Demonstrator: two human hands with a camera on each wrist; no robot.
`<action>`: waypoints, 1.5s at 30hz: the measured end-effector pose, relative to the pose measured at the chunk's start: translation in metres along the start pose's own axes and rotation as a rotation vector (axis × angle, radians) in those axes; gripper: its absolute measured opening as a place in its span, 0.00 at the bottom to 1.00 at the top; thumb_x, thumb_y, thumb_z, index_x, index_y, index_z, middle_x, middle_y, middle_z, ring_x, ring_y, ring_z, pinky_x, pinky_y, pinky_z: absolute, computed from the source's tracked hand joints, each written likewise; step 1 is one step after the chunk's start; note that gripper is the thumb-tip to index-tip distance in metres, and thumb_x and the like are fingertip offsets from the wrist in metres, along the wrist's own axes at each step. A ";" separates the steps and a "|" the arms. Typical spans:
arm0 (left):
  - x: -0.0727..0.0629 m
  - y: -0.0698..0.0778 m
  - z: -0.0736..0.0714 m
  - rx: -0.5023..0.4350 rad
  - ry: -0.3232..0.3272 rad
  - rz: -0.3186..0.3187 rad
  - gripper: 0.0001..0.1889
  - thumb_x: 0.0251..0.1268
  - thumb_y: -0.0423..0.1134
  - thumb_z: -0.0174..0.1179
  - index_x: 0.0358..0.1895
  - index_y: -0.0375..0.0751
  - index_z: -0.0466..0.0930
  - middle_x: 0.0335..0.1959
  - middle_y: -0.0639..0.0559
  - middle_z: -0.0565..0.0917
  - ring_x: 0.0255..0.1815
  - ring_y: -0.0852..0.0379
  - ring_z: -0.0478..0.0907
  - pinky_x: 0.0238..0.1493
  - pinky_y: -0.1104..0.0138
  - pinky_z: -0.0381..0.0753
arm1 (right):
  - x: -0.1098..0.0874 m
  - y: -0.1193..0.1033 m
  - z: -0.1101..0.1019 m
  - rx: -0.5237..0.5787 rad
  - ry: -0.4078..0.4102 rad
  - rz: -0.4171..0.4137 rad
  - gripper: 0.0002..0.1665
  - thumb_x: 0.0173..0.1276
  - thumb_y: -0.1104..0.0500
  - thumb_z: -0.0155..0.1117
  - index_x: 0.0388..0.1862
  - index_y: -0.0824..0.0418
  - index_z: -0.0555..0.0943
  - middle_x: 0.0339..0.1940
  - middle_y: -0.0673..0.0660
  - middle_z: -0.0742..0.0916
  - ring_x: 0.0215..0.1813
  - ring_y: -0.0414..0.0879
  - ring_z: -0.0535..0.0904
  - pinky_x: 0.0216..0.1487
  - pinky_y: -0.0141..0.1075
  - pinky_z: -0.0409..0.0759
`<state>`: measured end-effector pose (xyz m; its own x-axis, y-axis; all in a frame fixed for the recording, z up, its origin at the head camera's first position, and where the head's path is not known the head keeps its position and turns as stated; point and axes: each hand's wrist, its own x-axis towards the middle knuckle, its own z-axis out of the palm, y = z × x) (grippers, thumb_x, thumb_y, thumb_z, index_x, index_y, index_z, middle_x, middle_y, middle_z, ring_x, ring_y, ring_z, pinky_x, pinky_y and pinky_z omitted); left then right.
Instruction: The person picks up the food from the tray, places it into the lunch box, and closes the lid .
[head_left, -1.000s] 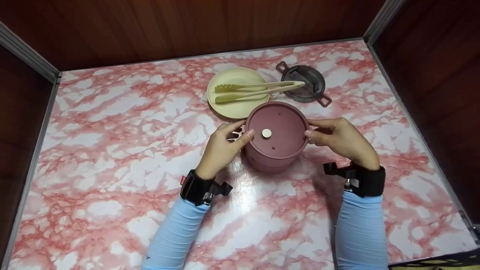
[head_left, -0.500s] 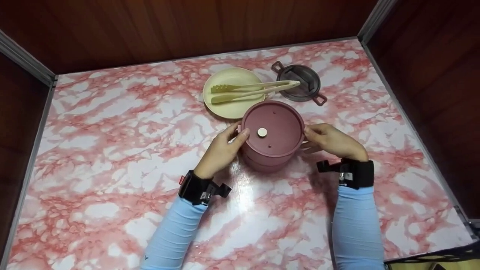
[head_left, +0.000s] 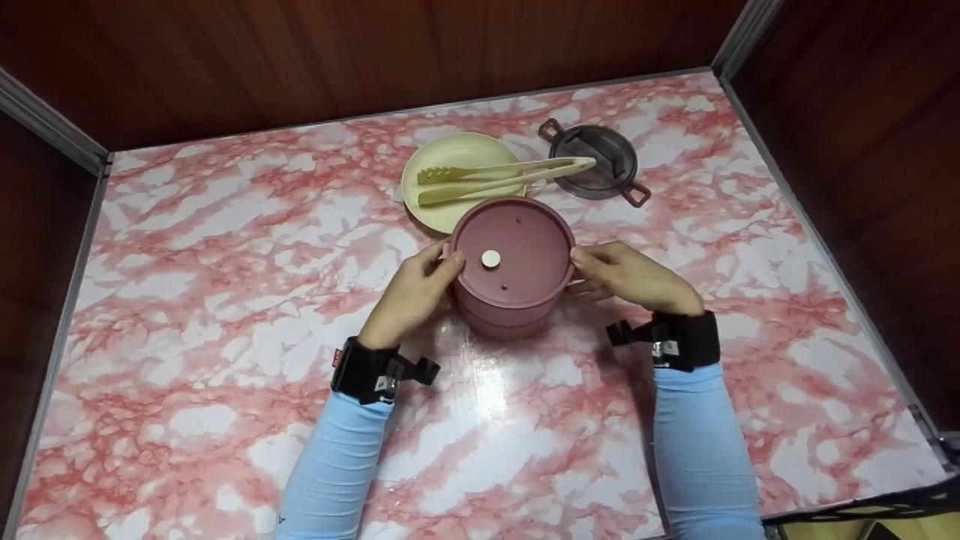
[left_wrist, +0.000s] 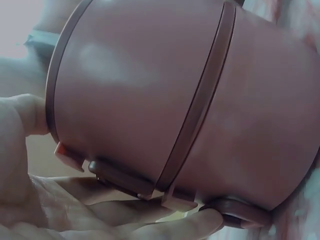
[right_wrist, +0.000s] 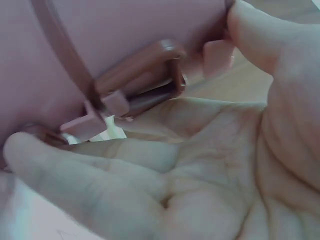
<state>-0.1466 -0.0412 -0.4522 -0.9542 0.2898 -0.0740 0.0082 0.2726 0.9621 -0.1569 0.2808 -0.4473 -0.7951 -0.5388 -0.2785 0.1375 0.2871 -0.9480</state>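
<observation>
Between both hands stands a dusty-pink two-tier pot with a flat lid and a small cream knob. Its left side is held by my left hand, thumb on the lid's rim and fingers along the side handles and clips. My right hand holds the opposite side the same way, thumb at the rim. In the left wrist view, the pot's two stacked sections meet at a darker band, with the base close over the tabletop. Brown side handles and pink clips lie against the fingers in the right wrist view.
Behind the pot lies a pale yellow plate, partly covered by it. Yellow tongs lie across the plate and reach over a dark see-through lid or shallow pan with two brown handles. Dark wood panels border the marbled table.
Both hands have carried the pot to the left, past the front of the plate. My right hand's fingers have shifted lower along the pot's side. Plate, tongs and dark lid stay put.
</observation>
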 end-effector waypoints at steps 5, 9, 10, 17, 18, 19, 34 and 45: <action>-0.001 -0.004 -0.009 -0.006 -0.009 -0.020 0.28 0.73 0.56 0.55 0.67 0.41 0.72 0.57 0.46 0.81 0.58 0.55 0.77 0.61 0.62 0.74 | 0.008 -0.001 0.007 -0.010 0.034 -0.006 0.32 0.80 0.43 0.48 0.62 0.69 0.77 0.54 0.66 0.85 0.54 0.63 0.82 0.53 0.54 0.81; -0.001 -0.006 -0.013 0.056 -0.007 -0.076 0.35 0.69 0.63 0.55 0.70 0.42 0.68 0.62 0.44 0.78 0.63 0.52 0.75 0.63 0.60 0.73 | 0.008 -0.002 0.007 -0.049 0.050 -0.034 0.30 0.79 0.44 0.49 0.62 0.67 0.78 0.54 0.64 0.85 0.54 0.60 0.83 0.53 0.52 0.82; -0.002 -0.006 -0.014 0.063 -0.013 -0.091 0.37 0.68 0.64 0.55 0.70 0.42 0.66 0.63 0.43 0.77 0.64 0.51 0.74 0.65 0.59 0.72 | 0.007 -0.003 0.007 -0.087 0.064 -0.054 0.29 0.79 0.44 0.49 0.63 0.65 0.78 0.55 0.62 0.85 0.54 0.58 0.83 0.54 0.49 0.82; -0.002 -0.004 -0.015 0.077 -0.032 -0.118 0.41 0.64 0.70 0.53 0.70 0.44 0.65 0.63 0.45 0.76 0.63 0.53 0.74 0.66 0.58 0.70 | -0.003 -0.002 -0.001 -0.275 0.164 -0.185 0.30 0.69 0.56 0.67 0.70 0.55 0.74 0.62 0.55 0.82 0.59 0.48 0.80 0.59 0.41 0.79; -0.003 -0.004 -0.014 0.069 -0.034 -0.116 0.40 0.64 0.70 0.53 0.69 0.45 0.66 0.62 0.46 0.77 0.62 0.54 0.75 0.65 0.59 0.70 | -0.003 -0.001 -0.001 -0.277 0.169 -0.199 0.31 0.67 0.59 0.70 0.69 0.56 0.75 0.61 0.55 0.83 0.58 0.49 0.81 0.58 0.42 0.80; -0.003 -0.004 -0.014 0.061 -0.037 -0.113 0.39 0.64 0.70 0.53 0.68 0.45 0.66 0.61 0.46 0.77 0.61 0.54 0.75 0.65 0.59 0.71 | -0.002 -0.001 -0.001 -0.301 0.185 -0.214 0.32 0.64 0.61 0.72 0.68 0.56 0.76 0.60 0.55 0.83 0.57 0.47 0.81 0.58 0.41 0.79; -0.006 -0.002 -0.015 0.111 -0.031 -0.108 0.37 0.63 0.71 0.54 0.65 0.48 0.70 0.64 0.46 0.75 0.61 0.53 0.74 0.66 0.56 0.69 | 0.006 -0.002 0.003 -0.344 0.199 -0.262 0.24 0.67 0.59 0.69 0.63 0.53 0.81 0.54 0.52 0.87 0.54 0.45 0.83 0.53 0.34 0.81; -0.010 -0.009 -0.029 0.180 -0.016 0.044 0.27 0.77 0.57 0.47 0.68 0.45 0.73 0.61 0.51 0.79 0.62 0.57 0.74 0.66 0.61 0.69 | 0.001 -0.005 0.001 -0.351 0.225 -0.256 0.23 0.68 0.59 0.68 0.62 0.55 0.81 0.56 0.54 0.86 0.53 0.47 0.84 0.52 0.31 0.81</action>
<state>-0.1455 -0.0735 -0.4526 -0.9468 0.3195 -0.0381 0.1051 0.4188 0.9020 -0.1580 0.2778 -0.4436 -0.8905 -0.4538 0.0333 -0.2557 0.4386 -0.8615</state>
